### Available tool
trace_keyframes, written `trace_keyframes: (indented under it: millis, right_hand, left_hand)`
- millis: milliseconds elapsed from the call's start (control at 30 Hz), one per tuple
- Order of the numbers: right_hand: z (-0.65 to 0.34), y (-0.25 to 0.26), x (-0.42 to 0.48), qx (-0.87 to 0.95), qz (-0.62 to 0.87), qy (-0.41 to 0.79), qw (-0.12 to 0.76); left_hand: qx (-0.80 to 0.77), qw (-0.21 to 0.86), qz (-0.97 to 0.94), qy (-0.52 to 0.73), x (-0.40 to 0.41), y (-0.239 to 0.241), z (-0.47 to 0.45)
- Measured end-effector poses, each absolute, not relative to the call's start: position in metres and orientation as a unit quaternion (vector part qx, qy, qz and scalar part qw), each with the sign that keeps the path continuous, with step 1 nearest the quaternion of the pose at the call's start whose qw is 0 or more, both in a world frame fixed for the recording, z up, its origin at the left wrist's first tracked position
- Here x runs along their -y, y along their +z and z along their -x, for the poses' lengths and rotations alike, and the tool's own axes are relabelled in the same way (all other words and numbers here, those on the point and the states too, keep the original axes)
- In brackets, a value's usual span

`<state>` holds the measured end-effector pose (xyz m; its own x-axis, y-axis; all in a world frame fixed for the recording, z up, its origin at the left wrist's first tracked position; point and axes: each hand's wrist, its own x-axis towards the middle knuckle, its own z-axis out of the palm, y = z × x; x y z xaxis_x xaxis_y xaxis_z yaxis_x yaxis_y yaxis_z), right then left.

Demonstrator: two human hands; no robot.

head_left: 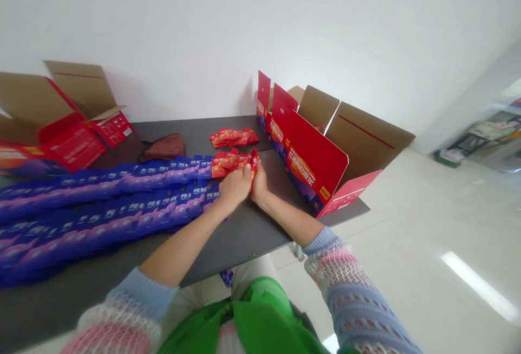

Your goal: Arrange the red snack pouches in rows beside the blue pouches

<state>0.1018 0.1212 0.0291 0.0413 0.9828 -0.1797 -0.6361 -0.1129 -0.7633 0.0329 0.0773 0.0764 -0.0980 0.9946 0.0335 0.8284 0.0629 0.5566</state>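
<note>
Gripping red packets [254, 159] between the left hand [236, 187] and the right hand [260, 183], with fingers bent in and both hands close together. Can't tell how every finger sits, with some hidden. Holding the packets over the dark grey table [252, 234], just left of the big red boxes [307, 166]. Can see more red packets lying right by the left hand, in line with the back row of blue packets [118, 183]. Can also see a front row of blue packets [118, 223], running close beside the back one and partly hidden by the left arm. Farther back, can see a small pile of red packets [234, 137], apart from the hands. Just behind the blue packets, can spot a brown pouch [165, 147]. On the right, can see the big red boxes in a line, with flaps up and brown insides. On the far left, can see another open red box [69, 145]. Wearing stripy knit sleeves [134, 294] and something green [260, 327] in front.
</note>
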Motion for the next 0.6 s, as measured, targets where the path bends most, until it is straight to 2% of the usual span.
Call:
trace_keyframes:
  millis: [200,300,500,600]
  right_hand:
    - [-0.101,0.040,-0.119,0.211,0.307,0.709,0.599]
    - [-0.107,0.053,-0.118,0.198,0.295,0.746,0.564]
    - [-0.136,0.070,-0.127,0.179,0.350,0.762,0.515]
    - [-0.146,0.074,-0.133,0.195,0.351,0.797,0.452]
  left_hand:
    - [-0.716,0.031,-0.677,0.168,-0.066,0.074,-0.044]
    - [-0.718,0.004,-0.673,0.176,-0.062,0.081,-0.048]
    - [-0.748,-0.053,-0.602,0.272,-0.088,0.100,-0.019]
    - [-0.760,-0.052,-0.603,0.235,-0.131,0.092,0.023]
